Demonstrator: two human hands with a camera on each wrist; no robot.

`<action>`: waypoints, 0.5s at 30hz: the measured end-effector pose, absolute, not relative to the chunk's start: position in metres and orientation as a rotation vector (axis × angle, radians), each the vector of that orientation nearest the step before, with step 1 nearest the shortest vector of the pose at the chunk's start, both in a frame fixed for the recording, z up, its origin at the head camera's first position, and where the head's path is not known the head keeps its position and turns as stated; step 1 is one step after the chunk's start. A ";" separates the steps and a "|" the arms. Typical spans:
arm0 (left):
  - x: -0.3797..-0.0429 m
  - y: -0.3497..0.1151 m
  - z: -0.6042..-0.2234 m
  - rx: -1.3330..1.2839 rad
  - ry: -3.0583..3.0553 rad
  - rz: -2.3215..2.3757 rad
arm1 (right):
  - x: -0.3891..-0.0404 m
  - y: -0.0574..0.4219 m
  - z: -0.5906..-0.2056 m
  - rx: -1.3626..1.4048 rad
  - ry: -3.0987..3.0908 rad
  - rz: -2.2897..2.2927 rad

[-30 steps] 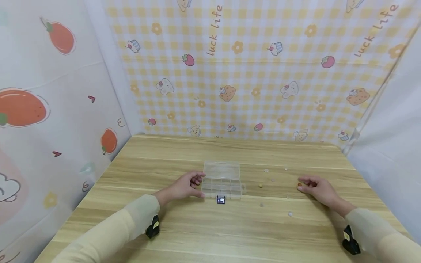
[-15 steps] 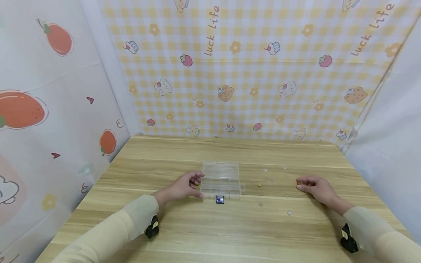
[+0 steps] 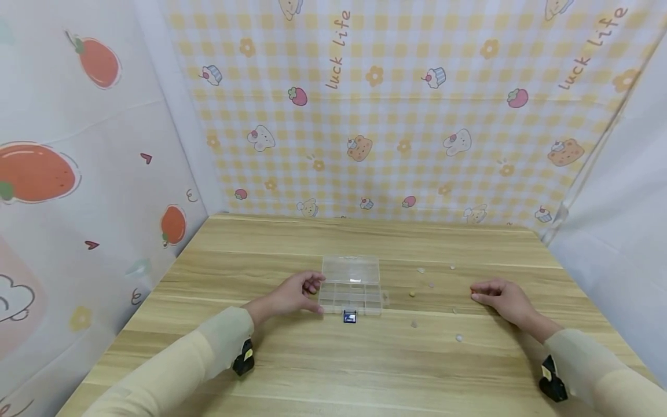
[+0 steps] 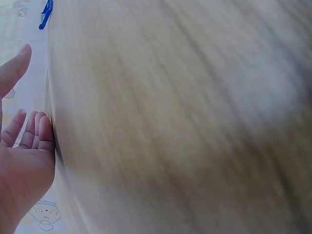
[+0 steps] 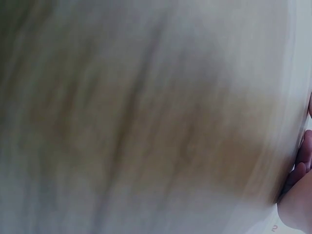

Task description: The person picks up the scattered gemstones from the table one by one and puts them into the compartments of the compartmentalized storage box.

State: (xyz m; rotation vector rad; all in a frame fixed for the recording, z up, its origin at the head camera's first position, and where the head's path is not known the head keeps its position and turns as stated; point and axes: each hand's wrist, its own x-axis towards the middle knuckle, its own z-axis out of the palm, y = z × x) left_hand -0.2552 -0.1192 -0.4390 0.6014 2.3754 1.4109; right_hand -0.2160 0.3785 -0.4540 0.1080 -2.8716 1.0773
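In the head view, a clear plastic compartment box (image 3: 328,303) lies on the table with its lid (image 3: 350,269) laid back open. My left hand (image 3: 292,294) holds the box's left end, thumb at the front corner and index finger near the hinge. A small dark blue piece (image 3: 350,317) is at the box's front edge. Off to the right, my right hand (image 3: 502,300) pinches a small orange bead-like piece (image 3: 472,292) between thumb and fingertips, low over the table. In the left wrist view the thumb stands apart from the fingers (image 4: 36,131). The right wrist view cuts off most of that hand.
Several small pale pieces lie scattered between the box and my right hand, among them a whitish one (image 3: 459,337) and a greyish one (image 3: 414,324). A yellow piece (image 3: 412,294) is nearest the box. Printed cloth (image 3: 375,116) hangs behind the wooden table (image 3: 323,370).
My right fingers have closed further over the orange piece, so less of it shows. The left hand and the box stay in place; the head view shifts slightly.
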 end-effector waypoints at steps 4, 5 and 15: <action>-0.256 -0.119 -0.439 0.596 2.376 1.401 | -0.216 0.378 -0.454 0.109 -2.876 1.059; -0.257 -0.119 -0.439 0.597 2.376 1.398 | -0.216 0.378 -0.454 0.108 -2.876 1.058; -0.256 -0.119 -0.437 0.609 2.377 1.388 | -0.216 0.379 -0.455 0.127 -2.858 1.033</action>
